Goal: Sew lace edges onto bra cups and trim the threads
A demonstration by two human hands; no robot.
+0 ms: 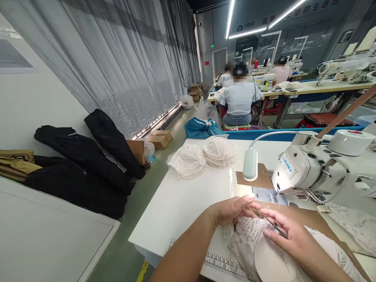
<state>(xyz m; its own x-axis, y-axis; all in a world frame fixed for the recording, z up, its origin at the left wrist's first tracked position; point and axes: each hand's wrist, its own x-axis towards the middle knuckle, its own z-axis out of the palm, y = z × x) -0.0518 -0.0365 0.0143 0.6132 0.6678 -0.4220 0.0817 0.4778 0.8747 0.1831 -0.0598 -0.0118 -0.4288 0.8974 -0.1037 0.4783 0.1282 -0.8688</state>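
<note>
Nearest to you is the smooth pale pad (268, 258) with white lace (249, 231) around it, above the table (167, 207) edge and in front of the sewing machine (305, 160). Your right hand (290, 231) has fingers half bent around a thin metal tool (279, 230), with the thumb at the pad. Your left hand (232, 209) has thumb and fingers close together at the upper lace; whether they pinch it, I cannot tell. I judge the piece light and soft, the pad a little springy, the open lace easy to catch and pull. Better to hold it by the firmer pad edge, lightly. Beyond the table, the blue bag (198, 128) is gathered on top, so its inside is hidden. By the curtain, the cardboard box (161, 140) also does not show what it holds.
</note>
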